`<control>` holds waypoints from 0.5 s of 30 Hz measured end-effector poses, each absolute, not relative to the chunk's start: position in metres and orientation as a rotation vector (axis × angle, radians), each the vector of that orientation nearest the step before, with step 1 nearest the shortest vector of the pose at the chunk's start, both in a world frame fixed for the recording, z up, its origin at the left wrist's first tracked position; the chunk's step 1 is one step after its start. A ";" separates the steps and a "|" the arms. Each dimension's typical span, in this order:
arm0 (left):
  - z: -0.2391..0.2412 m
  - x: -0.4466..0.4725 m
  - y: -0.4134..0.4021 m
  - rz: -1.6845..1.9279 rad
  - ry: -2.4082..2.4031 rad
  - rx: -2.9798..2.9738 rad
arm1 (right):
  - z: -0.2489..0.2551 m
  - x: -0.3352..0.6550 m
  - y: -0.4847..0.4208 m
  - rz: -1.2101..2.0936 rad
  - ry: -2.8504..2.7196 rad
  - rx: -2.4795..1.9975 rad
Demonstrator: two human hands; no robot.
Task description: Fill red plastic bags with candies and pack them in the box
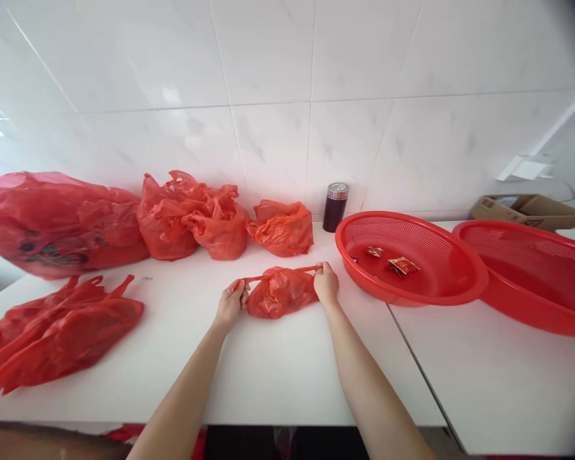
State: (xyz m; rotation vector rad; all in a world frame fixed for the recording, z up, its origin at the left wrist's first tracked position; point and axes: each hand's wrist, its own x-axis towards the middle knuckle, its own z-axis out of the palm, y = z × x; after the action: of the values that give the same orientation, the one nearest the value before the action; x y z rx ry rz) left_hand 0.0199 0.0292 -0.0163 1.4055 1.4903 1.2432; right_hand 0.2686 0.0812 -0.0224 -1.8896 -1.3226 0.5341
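A small filled red plastic bag [280,297] rests on the white table in front of me. My left hand [230,301] is closed on one of its handles, at the bag's left end. On the other side my right hand [326,283] pinches the opposite handle. Both handles are stretched out sideways in a nearly straight line across the bag's top. What the bag holds is hidden by the plastic. Just right of my right hand stands a red basket [412,294] with a few small packets [403,265] in it.
Several filled red bags [220,233] line the wall, beside a large red bag [62,223]. Flat red bags [71,338] lie at left. A dark thermos [335,207] stands behind the basket. A second red basin [531,306] and a cardboard box [531,211] are at right.
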 end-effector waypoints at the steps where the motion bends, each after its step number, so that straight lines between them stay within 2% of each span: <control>1: -0.017 0.018 0.026 1.264 1.484 1.384 | -0.023 0.269 0.082 0.542 -1.304 -1.878; 6: -0.015 0.011 0.018 1.309 1.597 1.396 | -0.025 0.269 0.082 0.583 -1.206 -1.799; 10: 0.009 0.025 0.030 1.323 1.766 1.601 | -0.029 0.272 0.083 0.643 -1.169 -1.700; 15: 0.033 0.069 0.049 0.952 1.667 2.009 | -0.034 0.278 0.082 0.696 -1.158 -1.578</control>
State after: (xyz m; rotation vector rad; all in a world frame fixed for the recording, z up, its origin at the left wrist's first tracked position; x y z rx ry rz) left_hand 0.0686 0.0492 0.0334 2.0085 1.6674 0.9517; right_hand 0.2783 0.0819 -0.0340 -1.5776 -1.1576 0.6964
